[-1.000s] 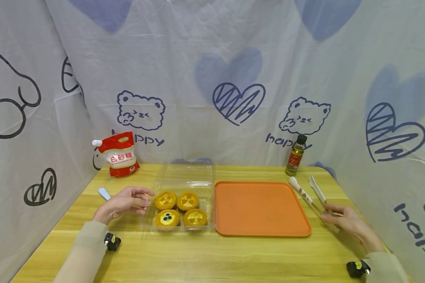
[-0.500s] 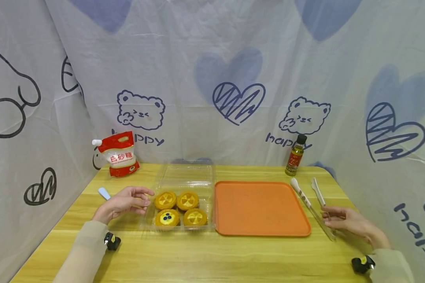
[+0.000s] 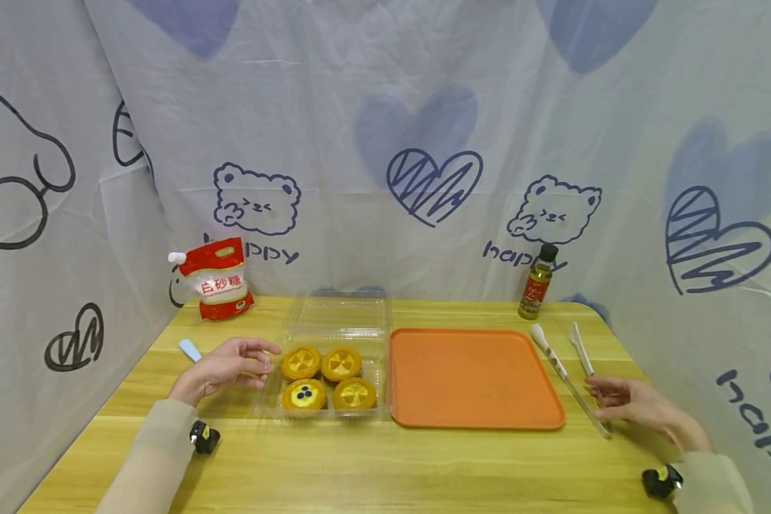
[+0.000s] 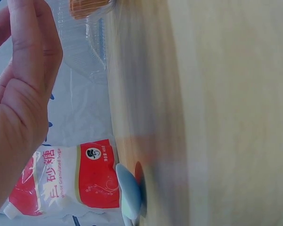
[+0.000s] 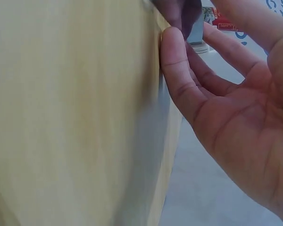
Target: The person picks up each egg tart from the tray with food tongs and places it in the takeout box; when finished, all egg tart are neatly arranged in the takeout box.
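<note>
At the table's right side my right hand (image 3: 645, 410) holds a pair of tongs (image 3: 578, 396) low near their bent metal end. Their two pale tips spread apart and point toward the back. In the right wrist view my curled fingers (image 5: 174, 52) meet shiny metal; the thumb's tip is out of frame. My left hand (image 3: 228, 368) hovers left of a clear plastic container (image 3: 337, 315), its fingers loosely bent around nothing. Inside the container sit several tarts (image 3: 341, 364), one topped with dark berries. Beneath my left wrist a pale blue utensil (image 3: 189, 350) is partly hidden.
An orange tray (image 3: 475, 378) lies between the container and the tongs. At the back left stands a red and white bag of white sugar (image 3: 218, 280). A bottle (image 3: 536, 285) with a black cap stands at the back right, before the cloth backdrop (image 3: 360, 235).
My right hand and the tongs have shifted right and slightly toward the front edge, mostly in the first half second. My left hand, the container and the tray have stayed in place.
</note>
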`<act>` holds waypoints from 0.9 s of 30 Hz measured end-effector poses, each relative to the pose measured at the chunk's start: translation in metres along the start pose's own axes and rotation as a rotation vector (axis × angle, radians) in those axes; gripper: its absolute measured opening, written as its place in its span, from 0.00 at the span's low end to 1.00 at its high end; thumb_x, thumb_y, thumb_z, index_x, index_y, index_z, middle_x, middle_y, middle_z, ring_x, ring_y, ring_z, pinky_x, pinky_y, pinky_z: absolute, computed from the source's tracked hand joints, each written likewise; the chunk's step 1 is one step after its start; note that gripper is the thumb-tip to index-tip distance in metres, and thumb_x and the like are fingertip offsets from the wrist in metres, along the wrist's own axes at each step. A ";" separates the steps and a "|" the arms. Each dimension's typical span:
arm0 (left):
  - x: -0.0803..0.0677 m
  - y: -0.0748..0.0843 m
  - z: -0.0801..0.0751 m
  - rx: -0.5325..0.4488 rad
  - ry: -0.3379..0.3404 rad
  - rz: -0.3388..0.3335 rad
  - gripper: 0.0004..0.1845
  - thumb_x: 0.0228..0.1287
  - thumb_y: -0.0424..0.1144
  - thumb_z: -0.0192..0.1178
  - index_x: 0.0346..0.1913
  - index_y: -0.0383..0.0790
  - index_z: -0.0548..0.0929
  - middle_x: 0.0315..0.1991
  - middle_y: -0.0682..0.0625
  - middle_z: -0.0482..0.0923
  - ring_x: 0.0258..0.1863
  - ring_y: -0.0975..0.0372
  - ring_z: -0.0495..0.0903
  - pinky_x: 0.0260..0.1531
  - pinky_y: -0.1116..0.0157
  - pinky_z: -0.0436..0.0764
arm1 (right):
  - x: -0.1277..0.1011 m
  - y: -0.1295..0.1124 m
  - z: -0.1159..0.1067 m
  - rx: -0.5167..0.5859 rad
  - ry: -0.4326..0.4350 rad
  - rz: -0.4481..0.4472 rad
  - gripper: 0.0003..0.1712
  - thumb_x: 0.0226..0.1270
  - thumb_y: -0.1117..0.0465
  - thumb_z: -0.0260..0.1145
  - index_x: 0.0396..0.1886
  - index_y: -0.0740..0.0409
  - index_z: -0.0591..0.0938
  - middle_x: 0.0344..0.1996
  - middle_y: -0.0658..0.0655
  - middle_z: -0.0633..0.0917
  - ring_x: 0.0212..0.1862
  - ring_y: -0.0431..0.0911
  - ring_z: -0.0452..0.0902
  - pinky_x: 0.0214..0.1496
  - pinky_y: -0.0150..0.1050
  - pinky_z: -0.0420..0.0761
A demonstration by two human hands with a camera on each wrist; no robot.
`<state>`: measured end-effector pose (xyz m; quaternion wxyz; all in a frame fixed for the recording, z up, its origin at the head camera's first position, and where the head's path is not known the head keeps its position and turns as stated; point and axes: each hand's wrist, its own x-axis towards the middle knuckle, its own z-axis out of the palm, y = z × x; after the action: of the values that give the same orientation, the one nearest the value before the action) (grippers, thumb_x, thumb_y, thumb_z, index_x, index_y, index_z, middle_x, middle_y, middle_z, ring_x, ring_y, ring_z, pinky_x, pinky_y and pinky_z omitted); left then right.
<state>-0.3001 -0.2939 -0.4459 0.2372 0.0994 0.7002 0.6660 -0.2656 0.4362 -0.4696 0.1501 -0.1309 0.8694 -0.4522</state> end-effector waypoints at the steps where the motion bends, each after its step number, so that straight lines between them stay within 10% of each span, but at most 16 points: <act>1: 0.000 0.000 0.000 0.000 0.000 0.001 0.29 0.56 0.27 0.59 0.59 0.22 0.61 0.40 0.32 0.73 0.29 0.56 0.79 0.35 0.58 0.83 | -0.001 0.000 0.000 -0.008 0.002 0.002 0.41 0.54 0.61 0.68 0.62 0.74 0.61 0.55 0.75 0.68 0.51 0.56 0.71 0.44 0.30 0.77; 15: -0.001 0.000 0.001 0.007 0.011 0.003 0.28 0.57 0.28 0.59 0.59 0.23 0.62 0.41 0.31 0.73 0.30 0.55 0.79 0.35 0.57 0.82 | 0.004 0.000 -0.002 -0.021 -0.017 -0.048 0.38 0.54 0.64 0.68 0.60 0.77 0.62 0.56 0.77 0.66 0.48 0.42 0.73 0.44 0.29 0.77; 27: 0.000 0.001 0.001 0.002 0.011 -0.003 0.29 0.57 0.28 0.59 0.59 0.22 0.61 0.40 0.33 0.73 0.30 0.56 0.79 0.35 0.58 0.83 | 0.000 -0.005 0.001 0.022 0.062 0.034 0.40 0.53 0.62 0.69 0.61 0.74 0.62 0.58 0.75 0.65 0.52 0.55 0.71 0.45 0.31 0.78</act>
<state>-0.2993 -0.2929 -0.4451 0.2341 0.0949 0.7023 0.6656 -0.2646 0.4326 -0.4666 0.1320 -0.1003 0.8708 -0.4628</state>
